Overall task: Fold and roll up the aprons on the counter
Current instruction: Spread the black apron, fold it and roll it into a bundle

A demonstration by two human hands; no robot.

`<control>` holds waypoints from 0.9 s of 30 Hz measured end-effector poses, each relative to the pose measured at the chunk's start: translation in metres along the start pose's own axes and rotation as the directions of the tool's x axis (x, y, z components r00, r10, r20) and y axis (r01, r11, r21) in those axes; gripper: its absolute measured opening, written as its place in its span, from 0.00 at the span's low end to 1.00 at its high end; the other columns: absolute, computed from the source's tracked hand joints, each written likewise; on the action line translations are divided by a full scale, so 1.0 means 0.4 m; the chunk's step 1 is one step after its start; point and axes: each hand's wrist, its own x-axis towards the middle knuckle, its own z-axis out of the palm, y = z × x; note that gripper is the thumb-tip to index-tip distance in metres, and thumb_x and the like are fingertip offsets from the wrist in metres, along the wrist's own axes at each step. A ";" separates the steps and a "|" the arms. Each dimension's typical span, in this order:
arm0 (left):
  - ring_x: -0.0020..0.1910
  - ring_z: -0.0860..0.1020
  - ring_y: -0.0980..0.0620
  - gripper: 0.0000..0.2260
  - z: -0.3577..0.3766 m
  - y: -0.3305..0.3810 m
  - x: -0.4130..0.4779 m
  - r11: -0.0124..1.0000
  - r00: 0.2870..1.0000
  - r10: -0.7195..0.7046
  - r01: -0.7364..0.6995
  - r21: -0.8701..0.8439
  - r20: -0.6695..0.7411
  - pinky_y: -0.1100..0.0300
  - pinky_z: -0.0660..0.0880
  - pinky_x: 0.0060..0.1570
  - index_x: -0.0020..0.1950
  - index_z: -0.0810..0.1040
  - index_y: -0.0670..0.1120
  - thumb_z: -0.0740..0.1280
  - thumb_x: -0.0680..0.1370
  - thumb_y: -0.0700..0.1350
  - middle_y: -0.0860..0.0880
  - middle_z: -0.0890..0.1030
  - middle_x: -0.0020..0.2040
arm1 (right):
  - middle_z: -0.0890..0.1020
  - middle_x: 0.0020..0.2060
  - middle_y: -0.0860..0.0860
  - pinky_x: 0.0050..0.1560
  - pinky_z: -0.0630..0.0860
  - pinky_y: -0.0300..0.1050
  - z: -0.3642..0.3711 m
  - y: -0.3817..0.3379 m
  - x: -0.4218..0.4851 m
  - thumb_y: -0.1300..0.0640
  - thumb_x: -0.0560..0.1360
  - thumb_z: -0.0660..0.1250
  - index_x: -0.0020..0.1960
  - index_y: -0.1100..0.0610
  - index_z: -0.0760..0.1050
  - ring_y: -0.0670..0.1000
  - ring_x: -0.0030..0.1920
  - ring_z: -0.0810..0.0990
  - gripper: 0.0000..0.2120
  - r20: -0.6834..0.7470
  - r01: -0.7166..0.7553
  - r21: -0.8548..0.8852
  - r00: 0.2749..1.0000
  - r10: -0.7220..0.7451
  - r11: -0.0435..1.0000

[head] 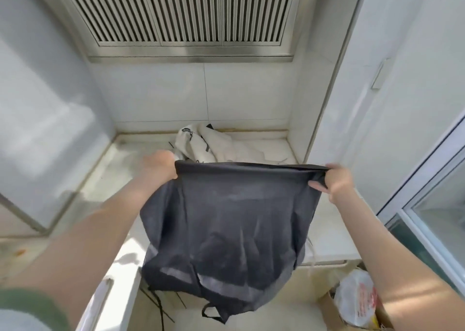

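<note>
Left hand (159,166), right hand (338,182) grip black apron (226,225); top edge horizontal, hanging down.

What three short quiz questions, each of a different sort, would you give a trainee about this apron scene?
1. True or false: the black apron lies folded flat on the counter.
2. What lies at the back of the counter? A: a white apron. B: a red towel. C: a frying pan.
3. Fill in: the left hand and the right hand grip the black apron by its ___ edge.
Key: 1 false, it is held up, stretched between both hands. 2 A. 3 top.
</note>
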 end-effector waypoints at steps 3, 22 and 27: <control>0.51 0.78 0.45 0.14 -0.020 -0.012 0.023 0.998 0.999 -0.020 0.022 0.058 -0.035 0.58 0.71 0.45 0.55 0.78 0.45 0.70 0.74 0.51 0.47 0.80 0.49 | 0.73 0.61 0.55 0.55 0.79 0.44 0.011 -0.020 0.026 0.74 0.73 0.48 0.67 0.58 0.71 0.58 0.57 0.75 0.27 -0.043 0.184 -0.130 0.981 -0.191 0.974; 0.60 0.75 0.45 0.12 0.000 -0.109 0.280 0.967 0.978 0.046 0.007 0.254 -0.203 0.56 0.71 0.55 0.60 0.78 0.44 0.61 0.78 0.44 0.45 0.78 0.59 | 0.77 0.54 0.65 0.34 0.79 0.44 0.180 -0.118 0.209 0.62 0.81 0.58 0.66 0.65 0.65 0.62 0.37 0.83 0.16 0.099 -0.128 -0.201 0.984 0.150 0.971; 0.60 0.76 0.43 0.16 0.020 -0.143 0.430 0.995 0.995 -0.101 0.100 0.022 0.007 0.54 0.72 0.55 0.62 0.76 0.44 0.59 0.81 0.52 0.44 0.78 0.60 | 0.79 0.50 0.59 0.54 0.77 0.52 0.316 -0.075 0.295 0.62 0.82 0.47 0.70 0.62 0.65 0.59 0.55 0.78 0.19 0.019 -0.168 0.138 0.986 0.167 0.976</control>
